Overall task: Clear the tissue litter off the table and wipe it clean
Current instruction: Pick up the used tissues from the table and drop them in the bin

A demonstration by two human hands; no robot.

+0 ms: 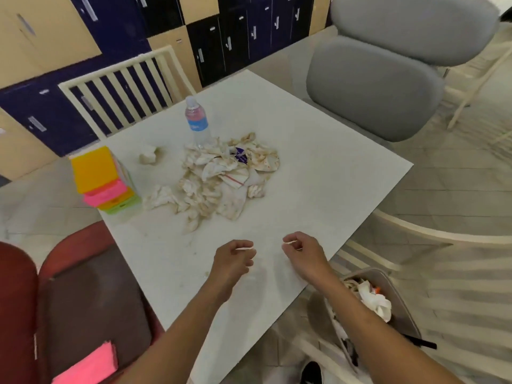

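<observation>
A heap of crumpled, stained tissues (221,178) with a purple wrapper scrap lies in the middle of the white table (318,189). One tissue ball (149,155) sits apart to the left. My left hand (232,261) and my right hand (303,252) hover over the near part of the table, short of the heap. Both have loosely curled fingers and hold nothing. A grey bin (388,284) with tissue waste inside stands below the table's right corner, under my right forearm.
A water bottle (197,121) stands behind the heap. A stack of coloured boxes (106,181) sits at the table's left edge. Around the table are a red seat (83,300) with a pink pad, a slatted chair (122,84) and grey chairs (374,87). Small stains mark the near tabletop.
</observation>
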